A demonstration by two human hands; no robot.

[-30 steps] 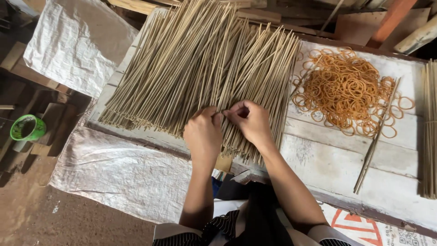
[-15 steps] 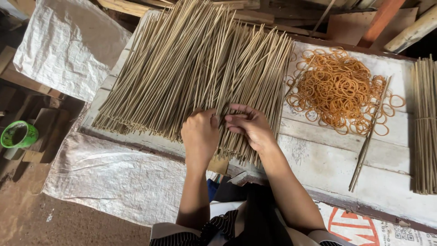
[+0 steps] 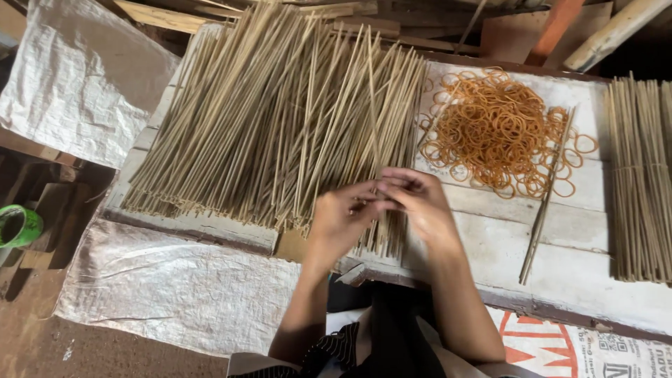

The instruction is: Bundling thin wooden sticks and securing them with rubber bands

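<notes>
Both hands over the near edge of a large fan of thin bamboo sticks (image 3: 280, 119), spread across a white-painted wooden bench (image 3: 560, 273). Left hand (image 3: 339, 220) and right hand (image 3: 416, 203) meeting at the fingertips, fingers (image 3: 392, 183) curled together and pinched on a few stick ends near the right side of the pile; exactly how many sticks, impossible to tell. Rest of the pile reaching away from the fingers toward the far side of the bench. Just right of the right hand, a heap of orange rubber bands (image 3: 500, 129), with one loose stick (image 3: 546, 199) lying slantwise across it. Farther right, a tied bundle of sticks (image 3: 640, 182). Left of the bench, white woven sacks (image 3: 77, 77) and a roll of green tape (image 3: 17, 225), well apart from the hands.
</notes>
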